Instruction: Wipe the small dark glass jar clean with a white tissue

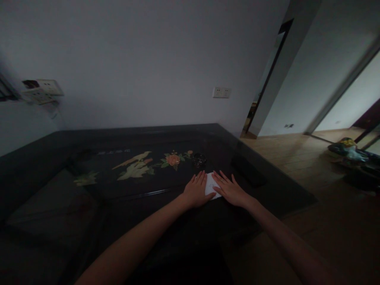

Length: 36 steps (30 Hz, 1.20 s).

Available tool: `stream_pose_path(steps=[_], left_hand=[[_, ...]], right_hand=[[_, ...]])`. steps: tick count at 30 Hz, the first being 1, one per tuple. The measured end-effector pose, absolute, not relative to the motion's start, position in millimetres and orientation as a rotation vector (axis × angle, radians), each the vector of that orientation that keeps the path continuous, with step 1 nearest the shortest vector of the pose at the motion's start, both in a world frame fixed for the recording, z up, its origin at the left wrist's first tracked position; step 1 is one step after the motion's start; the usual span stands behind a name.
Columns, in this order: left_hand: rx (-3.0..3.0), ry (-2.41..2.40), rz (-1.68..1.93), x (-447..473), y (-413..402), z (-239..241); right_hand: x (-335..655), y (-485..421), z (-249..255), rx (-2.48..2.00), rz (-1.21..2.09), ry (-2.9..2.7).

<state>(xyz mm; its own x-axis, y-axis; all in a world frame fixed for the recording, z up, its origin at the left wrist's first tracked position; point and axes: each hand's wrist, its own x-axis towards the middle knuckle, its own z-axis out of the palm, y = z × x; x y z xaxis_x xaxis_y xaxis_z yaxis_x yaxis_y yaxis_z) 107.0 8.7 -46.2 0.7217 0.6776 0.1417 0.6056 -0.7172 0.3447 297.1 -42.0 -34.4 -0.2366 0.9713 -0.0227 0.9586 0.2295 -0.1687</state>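
Note:
A small white sheet of paper [210, 184] lies on the dark glossy table [166, 213] near its front edge. My left hand [196, 189] rests flat over the paper's left side, fingers stretched forward. On the right side of the sheet lies my right hand [230, 190], also flat with its fingers spread. Faint marks show on the paper between the hands, too small to read. Just beyond my left fingertips sits a dark, shiny round object [199, 160], its kind unclear in the dim light.
A dark oblong object [248, 171] lies to the right of my hands. Bird and flower pictures [173, 159] decorate the tabletop. Behind the table stands a wall with a socket [221, 92]. Bags or bundles [352, 154] sit on the wooden floor at far right.

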Motion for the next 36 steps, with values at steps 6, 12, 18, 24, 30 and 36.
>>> stream_pose_path(steps=[6,12,18,24,30,36], left_hand=[[2.647,1.001,0.291,108,15,-39],[2.742,1.029,0.222,94,7,-34],[2.767,1.054,0.096,75,8,-32],[2.736,1.071,0.108,76,13,-31],[2.624,0.959,0.442,52,22,-12],[2.023,0.992,0.899,1,28,9]], right_hand=[[299,-38,-33,-1.929,0.258,-2.389],[304,-34,-33,-1.947,0.298,-2.393],[299,-33,-29,-2.001,0.327,-2.354],[301,-26,-31,-1.957,0.356,-2.301],[288,-22,-4,-1.589,0.143,-1.907],[204,-25,37,-1.136,0.367,-1.861]])
